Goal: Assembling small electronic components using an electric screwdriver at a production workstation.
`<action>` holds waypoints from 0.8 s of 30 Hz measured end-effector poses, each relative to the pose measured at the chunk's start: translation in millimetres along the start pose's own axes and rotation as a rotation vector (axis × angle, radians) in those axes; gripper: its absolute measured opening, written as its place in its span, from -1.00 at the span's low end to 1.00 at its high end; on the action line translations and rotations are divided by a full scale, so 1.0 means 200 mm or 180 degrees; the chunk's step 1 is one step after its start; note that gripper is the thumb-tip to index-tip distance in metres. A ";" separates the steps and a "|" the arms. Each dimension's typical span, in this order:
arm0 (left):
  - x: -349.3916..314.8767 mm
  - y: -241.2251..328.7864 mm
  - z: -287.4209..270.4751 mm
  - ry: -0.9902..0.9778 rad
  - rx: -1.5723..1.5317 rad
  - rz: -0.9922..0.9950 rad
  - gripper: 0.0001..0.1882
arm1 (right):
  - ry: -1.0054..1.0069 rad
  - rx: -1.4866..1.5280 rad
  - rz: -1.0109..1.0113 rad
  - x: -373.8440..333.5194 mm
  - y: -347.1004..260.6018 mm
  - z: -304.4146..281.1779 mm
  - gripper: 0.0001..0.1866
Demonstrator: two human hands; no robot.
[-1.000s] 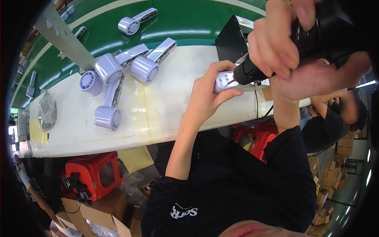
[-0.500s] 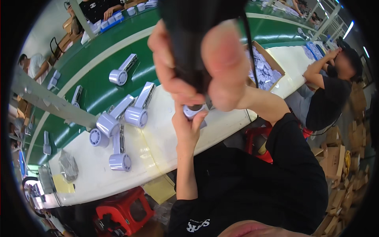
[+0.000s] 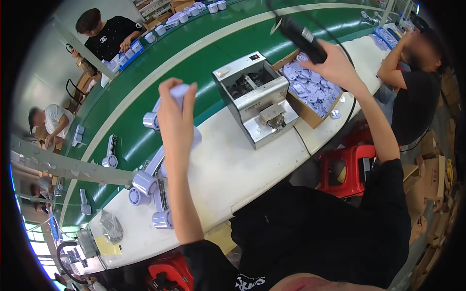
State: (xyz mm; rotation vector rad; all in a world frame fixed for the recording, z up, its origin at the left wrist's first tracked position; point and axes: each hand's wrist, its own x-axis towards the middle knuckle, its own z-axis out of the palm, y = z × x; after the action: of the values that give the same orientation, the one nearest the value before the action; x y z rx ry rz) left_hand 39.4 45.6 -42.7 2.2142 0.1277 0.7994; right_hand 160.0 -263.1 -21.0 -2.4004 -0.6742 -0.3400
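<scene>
My left hand [image 3: 175, 114] is raised over the near edge of the green belt [image 3: 204, 58]. Its fingers close around a lavender plastic unit [image 3: 180, 92], mostly hidden by the hand. In my right hand [image 3: 335, 68] is a black electric screwdriver [image 3: 303, 39] with a cord, held up at the right above a cardboard box. Between the hands stands a metal screw feeder [image 3: 264, 102] on the white table. Several similar lavender units with a round vented head and a straight handle, such as this one [image 3: 145, 183], lie by my left forearm.
The cardboard box [image 3: 313, 118] holds many small lavender plastic parts [image 3: 310, 89]. A grey post [image 3: 73, 162] crosses the left side. A clear plastic bag [image 3: 111, 227] lies on the white table [image 3: 218, 179]. Red stools [image 3: 340, 169] stand below. Other people sit or stand around the belt.
The screwdriver was held over the lavender unit in my left hand, close to the view. Now my right hand has carried it up and right, while my left hand has moved left with the unit.
</scene>
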 end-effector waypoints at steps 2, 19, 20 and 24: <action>0.21 -0.13 0.10 -0.0363 -0.0159 -0.0262 -0.69 | -0.0279 -0.0595 0.0180 0.00 0.25 0.04 -0.52; 0.41 -0.99 0.11 -0.1113 0.2424 -0.0367 -0.36 | 0.0322 -0.0339 0.0490 -0.03 0.55 0.14 -0.59; 0.40 -0.96 0.08 -0.0987 0.2069 -0.0263 -0.37 | 0.0396 0.0009 0.0584 -0.05 0.51 0.11 -0.64; 0.29 -0.57 -0.11 -0.0281 0.1127 0.0046 -0.40 | 0.0646 0.1319 0.0421 -0.14 0.27 0.01 -0.79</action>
State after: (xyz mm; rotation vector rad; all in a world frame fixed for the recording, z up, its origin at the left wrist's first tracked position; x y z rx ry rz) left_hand 90.7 159.2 -81.9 2.5818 0.2249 0.7291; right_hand 166.5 -310.5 -59.6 -1.9723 -0.4404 -0.3443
